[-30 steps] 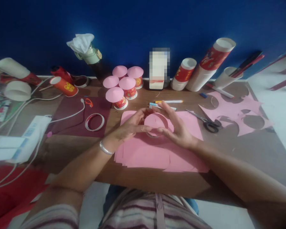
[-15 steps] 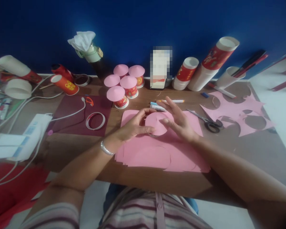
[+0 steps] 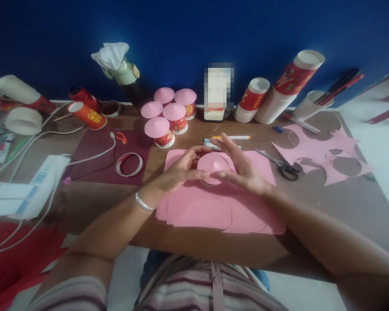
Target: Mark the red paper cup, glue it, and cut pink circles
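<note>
A pink paper cone (image 3: 215, 163) sits over the middle of the pink paper sheets (image 3: 197, 211), with a pale rim just visible under its front edge; most of what lies beneath is hidden. From the left side, my left hand (image 3: 184, 172) holds the cone, thumb along its front edge and fingers curled behind. My right hand (image 3: 246, 170) grips the other side, thumb on the front edge and index finger raised at the back. Behind them stand several red paper cups (image 3: 179, 125) topped with similar pink cones (image 3: 174, 111).
Scissors (image 3: 287, 169) lie right of the sheets, beside cut pink scraps (image 3: 314, 142). Markers (image 3: 235, 137) rest behind my hands. A phone (image 3: 215, 93) and stacked cups (image 3: 291, 82) stand by the wall. At left are a tape roll (image 3: 129, 164) and a white power strip (image 3: 47, 181).
My right hand has shifted slightly; its thumb has slid from the cone's upper side down to the front edge. My left hand stays on the cone, its thumb almost unmoved.
</note>
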